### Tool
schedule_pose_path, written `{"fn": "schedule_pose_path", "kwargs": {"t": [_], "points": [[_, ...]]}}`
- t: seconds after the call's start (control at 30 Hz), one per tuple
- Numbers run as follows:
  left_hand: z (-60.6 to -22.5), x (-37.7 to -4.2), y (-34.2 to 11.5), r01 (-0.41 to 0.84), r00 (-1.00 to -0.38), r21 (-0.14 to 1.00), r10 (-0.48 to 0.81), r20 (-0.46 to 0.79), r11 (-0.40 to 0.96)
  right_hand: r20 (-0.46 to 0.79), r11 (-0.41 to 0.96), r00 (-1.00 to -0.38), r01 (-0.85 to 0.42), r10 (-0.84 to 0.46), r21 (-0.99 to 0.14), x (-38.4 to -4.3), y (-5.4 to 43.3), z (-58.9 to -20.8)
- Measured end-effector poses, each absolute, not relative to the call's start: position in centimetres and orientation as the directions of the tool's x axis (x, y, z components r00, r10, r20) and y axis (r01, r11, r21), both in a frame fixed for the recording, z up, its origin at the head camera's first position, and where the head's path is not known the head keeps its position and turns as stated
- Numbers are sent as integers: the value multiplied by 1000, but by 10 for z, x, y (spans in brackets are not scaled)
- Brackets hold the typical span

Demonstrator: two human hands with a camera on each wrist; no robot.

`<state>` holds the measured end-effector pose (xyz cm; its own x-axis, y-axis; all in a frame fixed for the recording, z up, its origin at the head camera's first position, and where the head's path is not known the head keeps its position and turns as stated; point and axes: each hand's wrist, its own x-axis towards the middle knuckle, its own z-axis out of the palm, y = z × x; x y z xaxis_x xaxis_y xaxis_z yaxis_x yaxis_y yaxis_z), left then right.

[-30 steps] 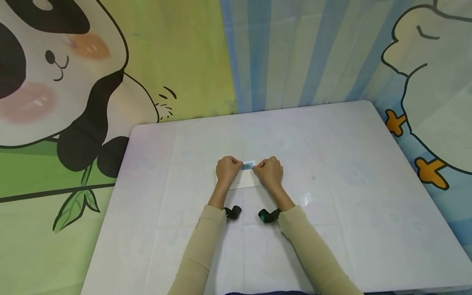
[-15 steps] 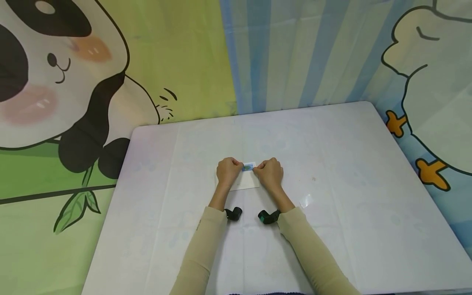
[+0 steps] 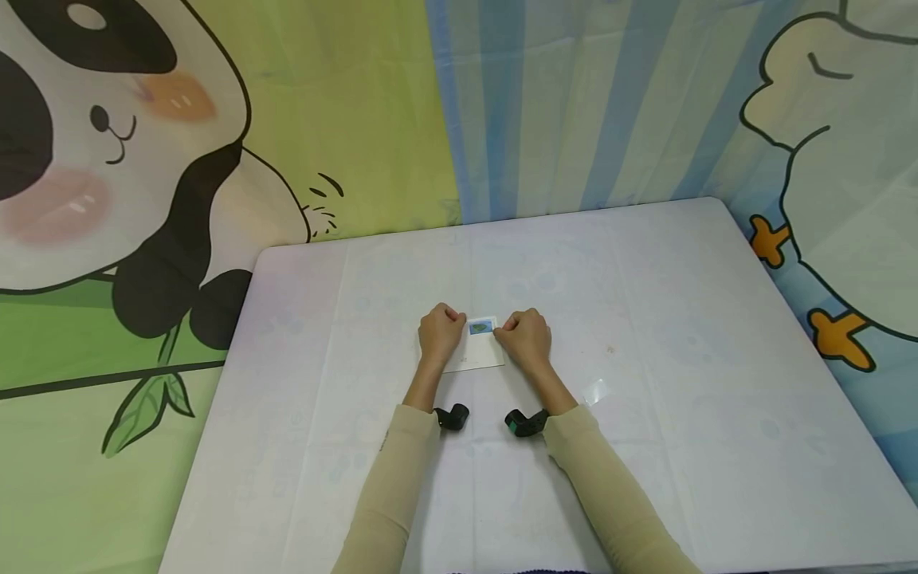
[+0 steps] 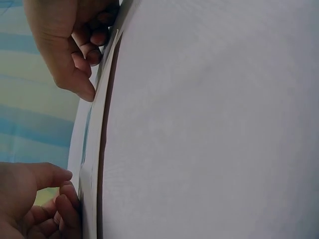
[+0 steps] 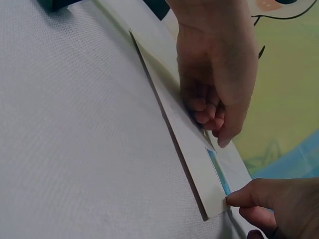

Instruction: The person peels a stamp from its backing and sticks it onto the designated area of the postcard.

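A white envelope-like paper (image 3: 475, 356) lies on the table, with a small blue picture, like a postage stamp (image 3: 481, 328), at its upper right. My left hand (image 3: 439, 335) is just left of the stamp, its fingers loosely curled over the paper; the left wrist view shows nothing between thumb and index finger. At the right edge my right hand (image 3: 526, 339) pinches the paper's corner, thumb (image 5: 235, 199) on top and fingers curled beyond the edge. In the right wrist view the stamp (image 5: 218, 172) shows as a thin blue strip between both hands.
The white-covered table (image 3: 358, 446) reaches back to a cartoon-printed curtain (image 3: 387, 119). A small shiny clear piece of film (image 3: 595, 391) lies right of the right wrist. Black wrist cameras (image 3: 452, 417) stick out from both wrists.
My left hand has drawn back slightly to the left from the stamp's edge, so more of the stamp shows. The right hand stays almost in place at the paper's corner.
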<state>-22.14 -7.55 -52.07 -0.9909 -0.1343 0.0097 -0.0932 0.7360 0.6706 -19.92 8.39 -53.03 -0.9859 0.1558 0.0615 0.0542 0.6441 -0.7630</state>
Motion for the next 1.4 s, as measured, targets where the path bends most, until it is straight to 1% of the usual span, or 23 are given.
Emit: {"fn": "schedule_pose_path", "kwargs": {"t": [0.23, 0.37, 0.67, 0.83, 0.9, 0.97, 1.03, 1.1, 1.2, 1.27, 1.33, 1.4], "points": [[-521, -220, -79, -72, -996, 723, -88, -15, 687, 11, 601, -985, 96, 172, -794, -198, 85, -524], [-520, -220, -81, -62, -998, 732, -65, -24, 678, 22, 601, -982, 97, 187, -793, -198, 85, -524], [-520, -220, -82, -60, -998, 749, -35, -49, 659, 52, 653, -981, 84, 186, -752, -200, 82, -527], [-519, -221, -84, -82, -996, 779, -18, -90, 622, 50, 645, -979, 91, 197, -759, -202, 81, -529], [-518, -220, -84, -104, -994, 798, -39, -101, 594, 49, 638, -979, 90, 197, -765, -202, 82, -529], [-516, -217, -83, -118, -993, 829, -88, -84, 547, 50, 625, -980, 83, 192, -776, -201, 83, -528], [-515, -212, -81, -104, -989, 853, -148, -32, 511, 50, 604, -983, 70, 179, -794, -199, 83, -528], [-515, -207, -78, -49, -982, 863, -184, 51, 503, 54, 570, -985, 50, 163, -820, -196, 84, -528], [-514, -197, -74, 56, -970, 814, -162, 182, 578, 78, 521, -988, 3, 134, -854, -190, 84, -529], [-513, -190, -71, 125, -963, 746, -99, 249, 654, 110, 504, -988, -39, 112, -863, -186, 84, -531], [-513, -184, -69, 180, -957, 636, -15, 289, 750, 155, 514, -985, -95, 75, -852, -184, 84, -534], [-512, -178, -67, 220, -954, 500, 79, 289, 837, 200, 565, -980, -155, 18, -811, -182, 84, -537]]}}
